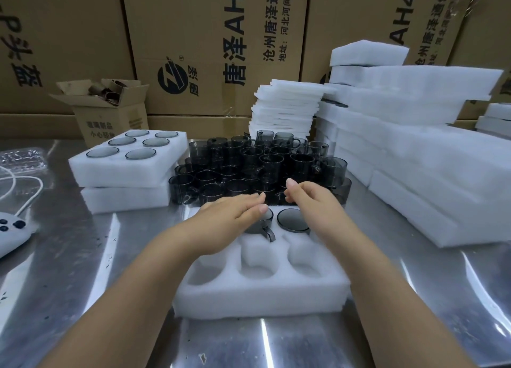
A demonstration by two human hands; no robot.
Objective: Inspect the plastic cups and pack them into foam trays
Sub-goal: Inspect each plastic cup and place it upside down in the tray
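— Pressing flat, the left hand point(235, 218) grips nothing, seating a cup point(260, 225) in the foam tray point(260, 293)'s far row?
— Yes; push evenly. The right hand point(312, 202) hovers open, empty, above the tray's seated cup point(293, 220).

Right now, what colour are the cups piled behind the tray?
Translucent smoky dark grey cups, shown best in the head view.

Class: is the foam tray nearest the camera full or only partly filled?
Partly filled: the near foam tray holds two dark cups in back; three front pockets are empty.
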